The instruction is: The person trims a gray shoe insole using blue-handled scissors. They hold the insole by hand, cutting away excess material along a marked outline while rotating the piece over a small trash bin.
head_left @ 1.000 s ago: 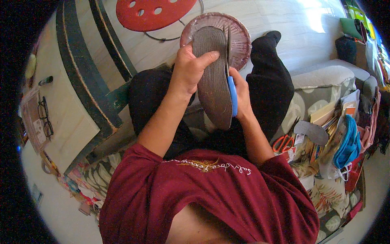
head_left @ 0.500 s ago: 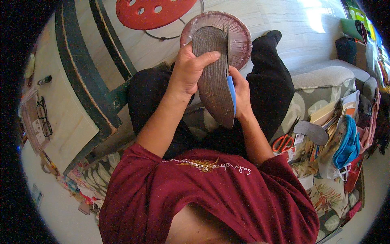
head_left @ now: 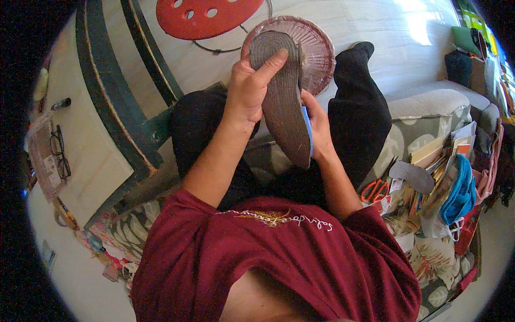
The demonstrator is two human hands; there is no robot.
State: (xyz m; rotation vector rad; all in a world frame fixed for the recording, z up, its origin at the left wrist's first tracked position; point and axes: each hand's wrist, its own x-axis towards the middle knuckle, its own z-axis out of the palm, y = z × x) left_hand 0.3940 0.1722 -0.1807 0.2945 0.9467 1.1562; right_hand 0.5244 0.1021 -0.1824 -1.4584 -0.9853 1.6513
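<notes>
In front of me I hold a long grey-brown insole (head_left: 284, 102) with stitched rows running along it, its rounded heel end at the top. My left hand (head_left: 248, 91) is closed on its left edge, the thumb lying across the upper face. At the right edge, my right hand (head_left: 317, 126) is closed around a blue thing (head_left: 307, 126), a narrow strip of which shows beside the insole. The rest of that blue thing is hidden, and I cannot tell its kind. Both hands are above my lap.
Beyond the insole stands a round pinkish basket (head_left: 322, 53) lined with clear plastic. A red stool (head_left: 206, 16) is at the top. Orange-handled scissors (head_left: 374, 190), another grey sole piece (head_left: 412, 177) and a blue cloth (head_left: 458, 190) lie on the sofa. Glasses (head_left: 60, 153) rest on the left table.
The insole has turned slightly, and its upper end has shifted left. My left thumb has slid up toward the heel end. A thin grey edge seen earlier beside the heel no longer shows.
</notes>
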